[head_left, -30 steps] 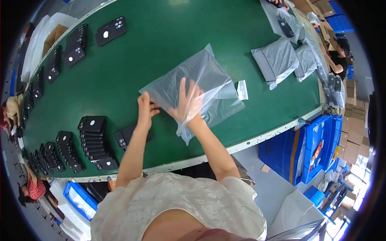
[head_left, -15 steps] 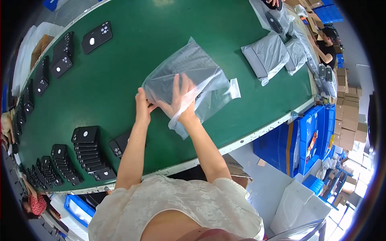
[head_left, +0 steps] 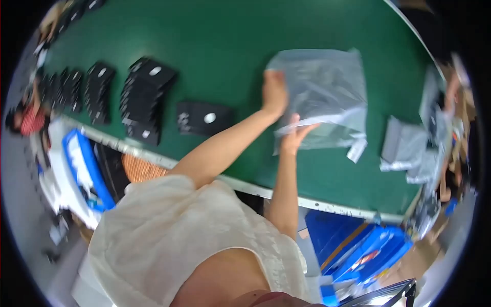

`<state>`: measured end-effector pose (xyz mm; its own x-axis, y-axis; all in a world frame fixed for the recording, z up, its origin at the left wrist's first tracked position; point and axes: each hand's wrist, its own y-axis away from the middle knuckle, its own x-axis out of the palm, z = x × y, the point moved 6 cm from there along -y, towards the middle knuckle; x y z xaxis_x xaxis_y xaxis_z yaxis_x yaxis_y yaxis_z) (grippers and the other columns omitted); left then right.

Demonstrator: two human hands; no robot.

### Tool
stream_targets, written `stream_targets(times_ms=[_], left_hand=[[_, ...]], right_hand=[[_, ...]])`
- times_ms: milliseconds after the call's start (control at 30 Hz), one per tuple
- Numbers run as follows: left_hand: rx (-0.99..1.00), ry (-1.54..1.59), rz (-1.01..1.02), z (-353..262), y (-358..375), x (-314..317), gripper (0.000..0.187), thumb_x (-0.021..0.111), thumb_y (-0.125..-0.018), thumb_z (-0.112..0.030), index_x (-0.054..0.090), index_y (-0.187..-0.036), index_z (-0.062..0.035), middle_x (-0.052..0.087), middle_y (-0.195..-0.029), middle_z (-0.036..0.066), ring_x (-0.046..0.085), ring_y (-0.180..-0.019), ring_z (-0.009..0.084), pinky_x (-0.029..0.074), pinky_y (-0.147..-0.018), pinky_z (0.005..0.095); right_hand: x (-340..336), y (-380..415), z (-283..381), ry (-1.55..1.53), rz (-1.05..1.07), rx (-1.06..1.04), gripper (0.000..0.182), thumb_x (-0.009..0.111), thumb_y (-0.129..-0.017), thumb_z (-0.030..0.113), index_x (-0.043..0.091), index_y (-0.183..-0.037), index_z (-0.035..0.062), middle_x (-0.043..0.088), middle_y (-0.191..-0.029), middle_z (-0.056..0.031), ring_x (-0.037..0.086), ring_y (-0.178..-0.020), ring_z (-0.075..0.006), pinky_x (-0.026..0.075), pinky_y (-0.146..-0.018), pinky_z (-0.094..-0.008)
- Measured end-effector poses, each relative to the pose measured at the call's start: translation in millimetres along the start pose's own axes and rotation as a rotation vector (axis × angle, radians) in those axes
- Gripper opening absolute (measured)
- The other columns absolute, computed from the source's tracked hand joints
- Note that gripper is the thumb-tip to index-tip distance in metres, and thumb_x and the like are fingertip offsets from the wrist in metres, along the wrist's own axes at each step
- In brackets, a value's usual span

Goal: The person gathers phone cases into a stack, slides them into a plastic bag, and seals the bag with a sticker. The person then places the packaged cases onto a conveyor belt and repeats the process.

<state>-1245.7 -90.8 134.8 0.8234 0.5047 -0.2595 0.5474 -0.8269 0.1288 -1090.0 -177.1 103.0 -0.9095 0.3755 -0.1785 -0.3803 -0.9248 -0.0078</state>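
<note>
A clear plastic bag [head_left: 330, 84] lies over the green table, its contents greyish and blurred. At the bag's left edge, my left hand [head_left: 275, 94] is closed on the film, fingers partly hidden and smeared. Below it, my right hand [head_left: 294, 135] holds the bag's lower left part, thumb and forefinger showing against the film. A small white tab [head_left: 356, 149] sticks out at the bag's lower right corner. Left of my hands lie a few black phone cases [head_left: 197, 116] with a white oval mark.
Stacks of black phone cases [head_left: 146, 94] stand on the left of the green table [head_left: 220, 41]. Filled plastic bags [head_left: 406, 143] lie at the right end. Blue bins [head_left: 365, 256] stand below the front edge. Other people are at both ends.
My view has turned and shifted. My right hand, earlier spread inside or behind the film, is now at the bag's lower left edge. The bag lies flatter and squarer.
</note>
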Motion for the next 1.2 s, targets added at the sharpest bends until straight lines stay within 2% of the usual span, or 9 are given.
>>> stream_targets(times_ms=[200,333,400,567,667,767,900,967,1200], left_hand=[[-0.073,-0.325,0.385,-24.3,-5.2,6.3,0.024,0.055,-0.094,-0.013,0.045,-0.114,-0.0031,0.064,-0.095,0.025,0.065,-0.087,0.0448,0.049,-0.071,0.0558],[0.653,-0.365,0.552,-64.0,60.2,-85.0,0.056,0.073,-0.082,-0.015,0.05,-0.133,-0.009,0.056,-0.123,0.015,0.057,-0.111,0.0359,0.048,-0.092,0.0457],[0.644,-0.524,0.338,-53.4,74.8,-167.1,0.052,0.076,-0.079,-0.017,0.057,-0.127,-0.0101,0.058,-0.12,0.012,0.056,-0.114,0.0342,0.045,-0.097,0.0461],[-0.346,-0.064,-0.172,120.0,140.0,-308.9,0.04,0.066,-0.094,-0.015,0.048,-0.129,-0.0051,0.057,-0.115,0.012,0.061,-0.103,0.0172,0.051,-0.086,0.0315],[-0.498,0.573,-0.351,128.0,133.2,-299.9,0.049,0.062,-0.095,-0.012,0.04,-0.138,-0.0036,0.058,-0.111,0.009,0.062,-0.099,0.0205,0.054,-0.088,0.0346],[-0.812,0.81,-0.314,116.1,104.9,-299.9,0.037,0.058,-0.096,-0.01,0.05,-0.132,-0.0049,0.061,-0.105,0.006,0.064,-0.096,0.0193,0.054,-0.087,0.033],[-0.557,0.506,0.193,17.9,27.0,-277.5,0.024,0.057,-0.097,-0.01,0.056,-0.121,-0.0031,0.062,-0.103,0.006,0.063,-0.095,0.0174,0.053,-0.084,0.0304],[-0.259,0.207,0.232,-2.4,-42.5,-272.4,0.022,0.057,-0.098,-0.008,0.057,-0.12,-0.004,0.062,-0.102,0.003,0.062,-0.092,0.0134,0.051,-0.081,0.0262],[0.838,-0.714,0.377,-127.9,-302.5,-153.4,0.065,0.074,-0.084,-0.015,0.043,-0.14,-0.0033,0.045,-0.14,0.017,0.045,-0.131,0.0344,0.038,-0.109,0.0438]], right_hand=[[-3.4,-46.3,30.4,0.416,-0.011,-0.202,0.089,0.076,-0.084,0.022,0.024,-0.153,-0.001,0.024,-0.154,-0.0303,0.03,-0.141,-0.0424,0.026,-0.116,-0.0494],[-14.5,-41.4,70.0,0.55,0.423,-0.13,0.062,0.072,-0.087,0.013,0.046,-0.141,-0.0022,0.049,-0.139,-0.0226,0.051,-0.125,-0.0356,0.042,-0.104,-0.0455],[-46.9,-10.1,95.5,0.442,0.183,-0.137,0.034,0.068,-0.088,0.004,0.062,-0.122,-0.0014,0.064,-0.116,-0.0146,0.063,-0.1,-0.0268,0.051,-0.087,-0.0369],[87.0,105.1,182.9,0.507,0.885,-0.651,0.053,0.081,-0.073,0.016,0.061,-0.121,0.0055,0.064,-0.115,-0.0113,0.059,-0.112,-0.034,0.045,-0.097,-0.0487],[159.4,130.8,156.5,0.755,1.037,-0.888,0.097,0.087,-0.062,0.034,0.043,-0.143,0.0068,0.046,-0.141,-0.0185,0.043,-0.131,-0.0369,0.037,-0.106,-0.0515],[186.4,127.8,139.0,0.848,1.007,-1.006,0.09,0.084,-0.066,0.036,0.045,-0.139,0.0018,0.052,-0.131,-0.0228,0.052,-0.121,-0.0371,0.043,-0.101,-0.0497],[208.7,59.9,138.7,0.895,1.054,-0.642,0.046,0.074,-0.075,0.018,0.053,-0.113,0.0024,0.065,-0.093,-0.0155,0.068,-0.078,-0.0317,0.056,-0.069,-0.0442],[195.9,-0.7,192.8,0.766,0.652,-0.716,0.028,0.068,-0.075,0.009,0.05,-0.097,0.0046,0.059,-0.073,-0.0099,0.064,-0.059,-0.0301,0.052,-0.052,-0.0431],[189.6,-58.9,144.1,0.951,0.434,-0.648,0.032,0.07,-0.073,0.01,0.05,-0.097,0.0041,0.054,-0.073,-0.0099,0.061,-0.06,-0.0301,0.051,-0.053,-0.0425]])
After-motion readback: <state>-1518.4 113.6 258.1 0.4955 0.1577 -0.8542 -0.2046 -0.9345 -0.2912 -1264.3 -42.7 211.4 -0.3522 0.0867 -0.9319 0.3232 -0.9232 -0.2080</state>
